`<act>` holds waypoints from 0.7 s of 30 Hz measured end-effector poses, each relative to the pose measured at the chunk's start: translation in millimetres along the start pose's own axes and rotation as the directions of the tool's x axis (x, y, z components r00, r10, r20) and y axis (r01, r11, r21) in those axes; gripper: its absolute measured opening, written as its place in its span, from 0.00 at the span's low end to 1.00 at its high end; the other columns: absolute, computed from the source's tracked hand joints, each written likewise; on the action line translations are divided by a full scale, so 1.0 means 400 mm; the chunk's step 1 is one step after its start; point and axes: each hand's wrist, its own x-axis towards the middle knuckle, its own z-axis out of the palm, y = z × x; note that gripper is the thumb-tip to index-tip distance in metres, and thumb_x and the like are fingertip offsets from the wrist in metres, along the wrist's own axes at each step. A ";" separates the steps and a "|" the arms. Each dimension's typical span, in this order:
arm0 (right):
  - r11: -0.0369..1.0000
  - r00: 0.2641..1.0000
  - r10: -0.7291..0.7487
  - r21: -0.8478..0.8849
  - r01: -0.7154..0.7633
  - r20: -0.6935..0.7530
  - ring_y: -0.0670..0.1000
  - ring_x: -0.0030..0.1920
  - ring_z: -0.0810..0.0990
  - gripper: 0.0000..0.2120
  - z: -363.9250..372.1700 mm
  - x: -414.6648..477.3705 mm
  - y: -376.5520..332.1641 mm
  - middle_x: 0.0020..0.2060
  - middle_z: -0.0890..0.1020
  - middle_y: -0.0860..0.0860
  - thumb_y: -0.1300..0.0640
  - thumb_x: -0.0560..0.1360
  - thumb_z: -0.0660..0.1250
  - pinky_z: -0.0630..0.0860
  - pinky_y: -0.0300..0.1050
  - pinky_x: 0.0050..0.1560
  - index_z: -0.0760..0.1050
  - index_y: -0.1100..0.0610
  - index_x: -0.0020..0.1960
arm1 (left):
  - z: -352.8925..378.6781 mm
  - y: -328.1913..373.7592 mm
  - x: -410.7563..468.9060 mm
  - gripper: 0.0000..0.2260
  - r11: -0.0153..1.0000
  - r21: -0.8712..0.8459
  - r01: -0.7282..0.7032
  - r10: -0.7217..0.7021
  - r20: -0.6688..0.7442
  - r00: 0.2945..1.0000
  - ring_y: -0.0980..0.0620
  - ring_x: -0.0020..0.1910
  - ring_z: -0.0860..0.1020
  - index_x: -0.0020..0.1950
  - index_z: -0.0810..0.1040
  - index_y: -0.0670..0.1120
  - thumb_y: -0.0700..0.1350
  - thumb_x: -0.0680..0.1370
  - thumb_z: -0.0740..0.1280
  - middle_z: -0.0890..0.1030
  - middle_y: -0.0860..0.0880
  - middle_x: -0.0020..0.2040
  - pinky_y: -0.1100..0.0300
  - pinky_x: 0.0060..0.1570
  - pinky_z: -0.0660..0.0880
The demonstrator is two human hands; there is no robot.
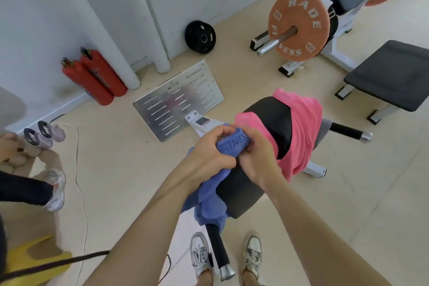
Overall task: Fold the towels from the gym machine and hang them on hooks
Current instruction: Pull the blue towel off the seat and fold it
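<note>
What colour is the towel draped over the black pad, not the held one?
The draped towel is pink, clearest in the head view.

wall (46, 18), left: two red fire extinguishers (95, 79), leaning
wall, centre: black weight plate (200, 37), leaning
floor (116, 181), right: black bench (390, 74)
bar (276, 42): orange plate (299, 25)

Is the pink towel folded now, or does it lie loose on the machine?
Loose, not folded: the pink towel drapes unevenly over the black pad, one end hanging down its side.
</note>
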 end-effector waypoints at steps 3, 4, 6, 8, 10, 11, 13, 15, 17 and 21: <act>0.684 0.947 -0.321 -0.690 0.238 0.009 0.46 0.39 0.76 0.10 -0.012 0.048 -0.009 0.39 0.78 0.46 0.65 0.72 0.66 0.76 0.41 0.46 0.76 0.53 0.51 | -0.040 0.040 -0.007 0.27 0.992 0.111 -0.064 0.056 0.067 0.996 0.52 0.43 0.79 0.60 0.70 0.53 0.38 0.65 0.74 0.80 0.49 0.48 0.56 0.46 0.78; 0.510 0.936 -0.340 -0.817 0.267 0.094 0.47 0.39 0.77 0.12 -0.022 0.064 -0.021 0.39 0.80 0.46 0.64 0.71 0.66 0.77 0.43 0.44 0.78 0.53 0.52 | -0.054 0.044 -0.011 0.30 0.957 0.283 -0.068 0.046 0.084 0.995 0.51 0.45 0.79 0.64 0.66 0.56 0.40 0.67 0.74 0.79 0.51 0.50 0.56 0.46 0.78; 0.278 0.948 -0.208 -0.914 0.295 0.243 0.51 0.39 0.77 0.10 -0.035 0.083 -0.080 0.37 0.81 0.49 0.60 0.71 0.65 0.74 0.44 0.40 0.78 0.53 0.51 | -0.075 0.027 -0.022 0.31 0.693 0.719 -0.056 0.066 0.014 0.998 0.45 0.47 0.80 0.67 0.59 0.58 0.45 0.69 0.71 0.79 0.50 0.53 0.52 0.47 0.78; 0.112 0.953 -0.032 -0.947 0.302 0.300 0.51 0.35 0.75 0.02 -0.038 0.093 -0.150 0.31 0.76 0.47 0.56 0.69 0.66 0.67 0.40 0.32 0.76 0.50 0.40 | -0.102 -0.005 -0.037 0.22 0.448 0.894 0.021 0.216 -0.130 0.968 0.41 0.45 0.79 0.62 0.62 0.55 0.44 0.72 0.66 0.78 0.49 0.53 0.52 0.42 0.75; -0.011 0.948 0.037 -0.948 0.318 0.317 0.50 0.30 0.71 0.07 -0.041 0.103 -0.212 0.27 0.74 0.48 0.55 0.69 0.66 0.66 0.41 0.30 0.73 0.53 0.33 | -0.145 -0.044 -0.043 0.12 0.456 0.887 0.068 0.330 -0.240 0.913 0.41 0.43 0.78 0.54 0.67 0.51 0.43 0.73 0.63 0.76 0.51 0.50 0.54 0.37 0.69; 0.006 0.952 0.057 -0.954 0.300 0.299 0.50 0.29 0.69 0.10 -0.043 0.106 -0.237 0.26 0.73 0.50 0.55 0.70 0.66 0.67 0.42 0.31 0.72 0.56 0.32 | -0.170 -0.063 -0.043 0.09 0.516 0.855 0.049 0.366 -0.272 0.890 0.41 0.42 0.76 0.50 0.69 0.50 0.41 0.72 0.63 0.74 0.51 0.47 0.56 0.36 0.67; 0.105 0.961 0.128 -0.966 0.234 0.247 0.50 0.30 0.66 0.12 -0.051 0.122 -0.278 0.28 0.70 0.54 0.56 0.73 0.65 0.66 0.45 0.33 0.73 0.63 0.35 | -0.211 -0.093 -0.025 0.07 0.641 0.768 -0.009 0.374 -0.302 0.877 0.43 0.40 0.73 0.44 0.73 0.47 0.37 0.70 0.62 0.72 0.51 0.41 0.56 0.35 0.66; 0.231 0.964 0.204 -0.965 0.121 0.170 0.52 0.31 0.67 0.13 -0.065 0.137 -0.320 0.31 0.70 0.56 0.57 0.75 0.62 0.67 0.46 0.32 0.73 0.67 0.42 | -0.230 -0.095 0.006 0.09 0.789 0.615 -0.011 0.291 -0.357 0.887 0.45 0.37 0.72 0.41 0.74 0.46 0.33 0.69 0.59 0.74 0.51 0.35 0.57 0.32 0.66; 0.450 0.932 0.342 -0.892 -0.050 0.121 0.52 0.26 0.67 0.12 -0.075 0.137 -0.344 0.32 0.73 0.58 0.57 0.78 0.59 0.68 0.41 0.28 0.74 0.65 0.45 | -0.233 -0.069 0.037 0.13 0.965 0.263 -0.007 0.125 -0.436 0.891 0.47 0.34 0.72 0.41 0.76 0.46 0.31 0.71 0.56 0.77 0.49 0.34 0.60 0.29 0.67; 0.859 0.906 0.420 -0.343 -0.379 0.050 0.51 0.38 0.84 0.10 -0.062 0.180 -0.334 0.50 0.83 0.56 0.54 0.81 0.60 0.82 0.48 0.36 0.76 0.57 0.57 | -0.235 0.029 0.101 0.14 0.964 -0.243 -0.112 -0.055 -0.588 0.807 0.54 0.32 0.72 0.43 0.77 0.47 0.35 0.76 0.54 0.78 0.50 0.35 0.65 0.26 0.68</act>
